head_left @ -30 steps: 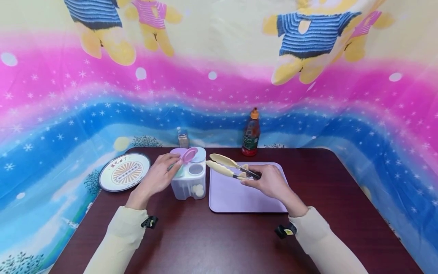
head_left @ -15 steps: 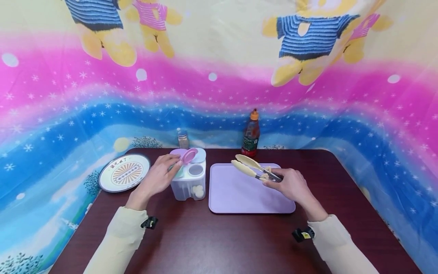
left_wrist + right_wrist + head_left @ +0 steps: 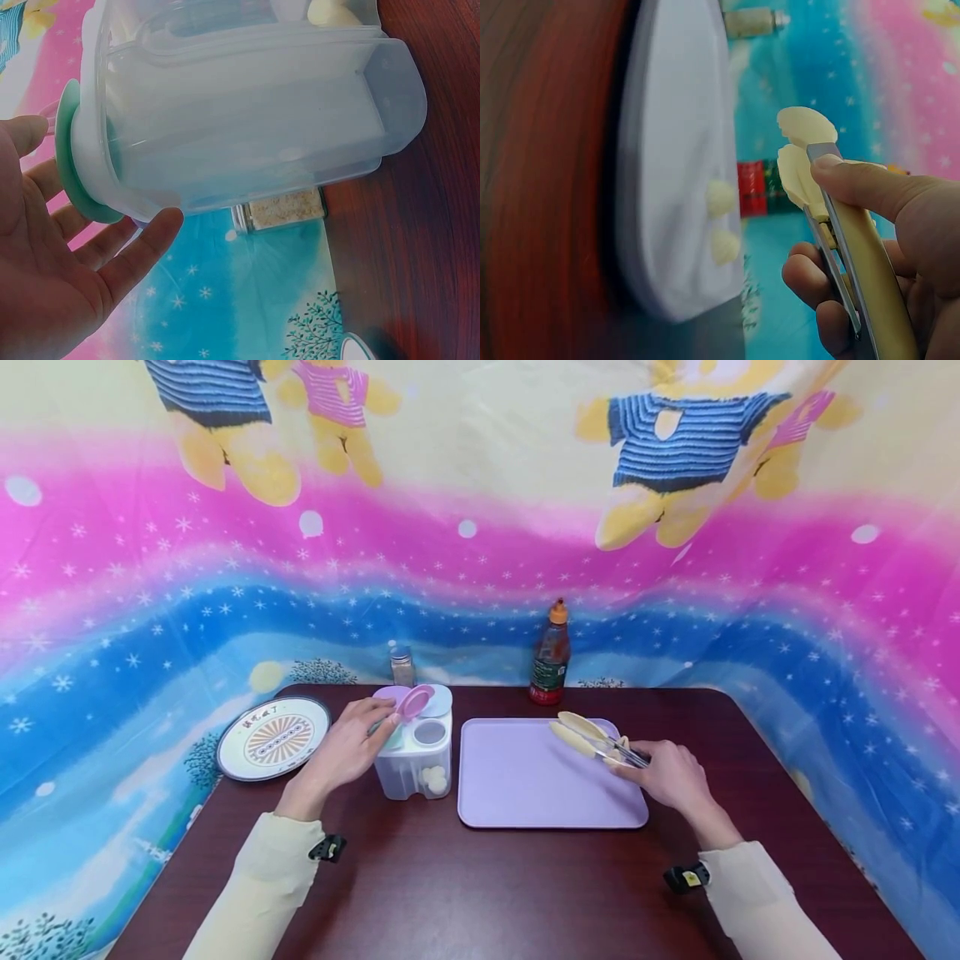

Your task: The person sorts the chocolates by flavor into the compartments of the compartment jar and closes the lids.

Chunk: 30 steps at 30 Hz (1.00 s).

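My left hand (image 3: 348, 743) reaches over a clear container (image 3: 401, 774) with several coloured lids. Its thumb touches the raised pink lid (image 3: 415, 702) beside an uncovered round opening. In the left wrist view its fingers spread behind the green lid (image 3: 71, 154). Pale balls (image 3: 433, 779) show through the container's lower front. My right hand (image 3: 671, 774) grips metal tongs (image 3: 588, 737) with cream tips, held above the back right of a lilac tray (image 3: 525, 785). The tips hold nothing visible. Two pale yellow balls (image 3: 722, 198) rest on the tray in the right wrist view.
A sauce bottle (image 3: 551, 660) with an orange cap stands behind the tray. Behind the container is a small shaker jar (image 3: 402, 668). A patterned plate (image 3: 273, 739) lies at the table's left. Printed cloth (image 3: 465, 602) hangs along the back and sides of the table (image 3: 465, 893).
My right hand has carried the tongs rightward, from beside the container across the tray to its back right. The left hand and the pink lid have stayed in place.
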Each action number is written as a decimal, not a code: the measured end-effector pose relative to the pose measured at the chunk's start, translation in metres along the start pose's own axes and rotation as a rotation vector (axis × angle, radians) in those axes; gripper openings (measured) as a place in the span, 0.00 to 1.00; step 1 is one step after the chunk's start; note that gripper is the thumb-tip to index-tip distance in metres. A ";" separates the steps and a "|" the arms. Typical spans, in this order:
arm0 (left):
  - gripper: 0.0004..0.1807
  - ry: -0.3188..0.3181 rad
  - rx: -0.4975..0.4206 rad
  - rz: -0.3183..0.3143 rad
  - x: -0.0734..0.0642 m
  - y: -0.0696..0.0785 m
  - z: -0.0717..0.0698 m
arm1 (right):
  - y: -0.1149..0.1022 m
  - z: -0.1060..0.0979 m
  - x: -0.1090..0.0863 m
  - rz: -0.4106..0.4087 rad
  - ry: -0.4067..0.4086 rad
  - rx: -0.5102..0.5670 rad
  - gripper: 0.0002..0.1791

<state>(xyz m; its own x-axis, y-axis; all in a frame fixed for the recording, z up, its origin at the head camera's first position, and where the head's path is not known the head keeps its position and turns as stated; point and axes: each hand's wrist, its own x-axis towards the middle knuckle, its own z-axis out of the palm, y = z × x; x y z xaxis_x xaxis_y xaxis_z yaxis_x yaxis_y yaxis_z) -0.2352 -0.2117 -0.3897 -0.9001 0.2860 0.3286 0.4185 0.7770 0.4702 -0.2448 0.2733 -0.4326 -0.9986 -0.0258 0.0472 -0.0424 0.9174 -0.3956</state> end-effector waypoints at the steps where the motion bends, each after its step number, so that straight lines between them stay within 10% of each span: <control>1: 0.26 0.001 0.001 0.002 0.000 0.000 0.000 | 0.003 0.001 0.000 0.006 -0.001 -0.009 0.40; 30: 0.26 -0.002 0.008 0.000 0.001 0.000 0.000 | 0.025 0.012 -0.003 0.014 -0.040 -0.148 0.38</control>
<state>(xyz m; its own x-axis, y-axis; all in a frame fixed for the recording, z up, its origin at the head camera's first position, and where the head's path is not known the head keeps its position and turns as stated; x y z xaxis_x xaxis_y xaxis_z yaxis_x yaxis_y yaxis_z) -0.2365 -0.2113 -0.3894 -0.9005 0.2868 0.3270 0.4173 0.7815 0.4638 -0.2429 0.2911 -0.4538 -0.9997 -0.0254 0.0047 -0.0257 0.9662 -0.2563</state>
